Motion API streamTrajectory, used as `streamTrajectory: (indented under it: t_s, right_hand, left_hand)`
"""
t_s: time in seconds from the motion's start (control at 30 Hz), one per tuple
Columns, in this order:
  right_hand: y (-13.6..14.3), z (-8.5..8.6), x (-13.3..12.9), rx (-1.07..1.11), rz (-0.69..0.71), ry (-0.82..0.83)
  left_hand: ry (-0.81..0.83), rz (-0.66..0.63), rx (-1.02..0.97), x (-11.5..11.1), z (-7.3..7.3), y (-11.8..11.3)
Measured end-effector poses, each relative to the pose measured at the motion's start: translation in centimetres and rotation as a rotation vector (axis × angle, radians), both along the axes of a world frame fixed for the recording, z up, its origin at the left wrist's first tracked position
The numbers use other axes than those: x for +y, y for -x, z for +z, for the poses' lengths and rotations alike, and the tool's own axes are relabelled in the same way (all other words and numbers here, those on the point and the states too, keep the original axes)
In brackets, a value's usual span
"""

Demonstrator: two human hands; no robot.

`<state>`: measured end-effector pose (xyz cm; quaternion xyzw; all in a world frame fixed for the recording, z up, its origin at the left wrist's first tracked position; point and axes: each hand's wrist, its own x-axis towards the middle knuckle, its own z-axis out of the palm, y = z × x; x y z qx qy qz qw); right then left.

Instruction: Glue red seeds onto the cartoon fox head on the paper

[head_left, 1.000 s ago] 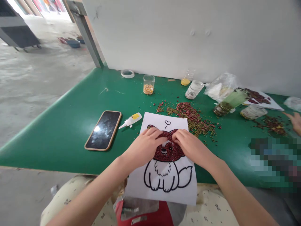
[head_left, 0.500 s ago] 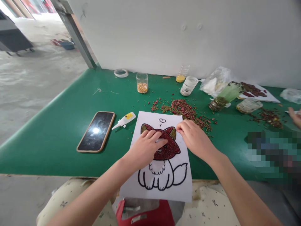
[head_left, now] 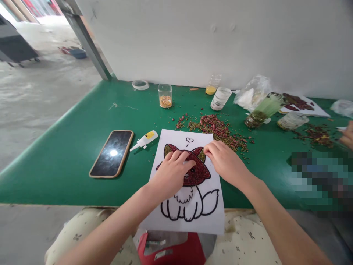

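In front of me lies a white sheet with a cat-like drawing [head_left: 182, 206], its near edge sticking out past the table. Red beans cover the head, and green ones fill the inner ears; body and tail are bare paper. My left hand [head_left: 172, 171] rests on the head with fingers spread, hiding part of the face. At the ear on the right, my right hand [head_left: 224, 158] has its thumb and fingertips pinched together; whatever they hold is too small to make out. Just beyond the sheet is a loose pile of red and green beans [head_left: 216, 129].
Left of the sheet lie a glue bottle [head_left: 146, 140] and a phone [head_left: 111, 154]. Farther back stand a cup of corn kernels [head_left: 165, 97], a whitish cup [head_left: 221, 98] and a tipped green bottle [head_left: 263, 112]. Another person's hand [head_left: 347, 135] shows at the right edge.
My right hand's pinched fingertips have shifted very slightly at the ear. The left hand stays on the head. The view has tilted a little; at the right edge, the other person's hand has moved.
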<state>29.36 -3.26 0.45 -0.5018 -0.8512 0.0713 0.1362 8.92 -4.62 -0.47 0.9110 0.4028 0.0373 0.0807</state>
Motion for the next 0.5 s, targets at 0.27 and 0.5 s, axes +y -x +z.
streamTrajectory:
  t_s: [0.27, 0.5]
  right_hand:
    - [-0.06, -0.45, 0.05, -0.004, 0.016, -0.018]
    - [0.0, -0.45, -0.07, 0.003, 0.022, -0.034]
  left_hand:
    - [0.022, 0.054, -0.035, -0.15, 0.43, -0.71]
    - [0.024, 0.062, -0.03, -0.21, 0.57, -0.8]
